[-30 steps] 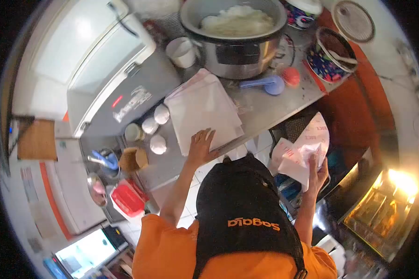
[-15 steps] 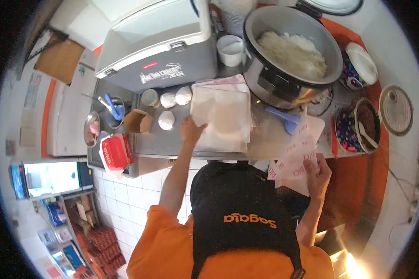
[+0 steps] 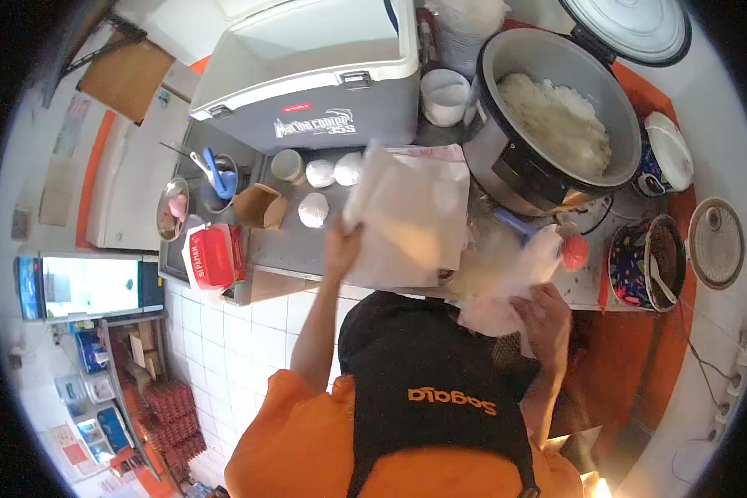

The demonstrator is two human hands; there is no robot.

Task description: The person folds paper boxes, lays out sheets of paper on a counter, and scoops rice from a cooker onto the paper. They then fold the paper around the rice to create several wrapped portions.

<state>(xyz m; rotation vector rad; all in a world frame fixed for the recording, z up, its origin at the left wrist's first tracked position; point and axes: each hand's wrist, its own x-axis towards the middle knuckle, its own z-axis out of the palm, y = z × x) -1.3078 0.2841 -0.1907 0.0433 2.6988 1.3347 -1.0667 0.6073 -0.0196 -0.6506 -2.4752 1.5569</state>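
Observation:
My left hand (image 3: 341, 249) grips the left edge of a white paper sheet (image 3: 378, 187), which is lifted and blurred over the stack of papers (image 3: 440, 178) on the metal counter. Near the front edge, my right hand (image 3: 544, 322) is closed on a printed paper (image 3: 515, 286), smeared by motion. A blue scoop (image 3: 515, 222) lies partly hidden behind that paper. Left of the stack are white wrapped bundles (image 3: 314, 210) and a small jar (image 3: 288, 166). The large cooker (image 3: 523, 170) holding white rice (image 3: 556, 124) stands beyond my right hand.
A grey cooler (image 3: 332, 108) stands open at the back left, beside a white tub (image 3: 446, 97). At left are a brown box (image 3: 260, 206), a red box (image 3: 213, 256) and a metal bowl (image 3: 173, 209). A patterned pot (image 3: 628, 264) with brown food sits at right.
My left hand has taken hold of a sheet and raised its left side. The printed paper in my right hand has shifted and folded. The whole view has moved slightly.

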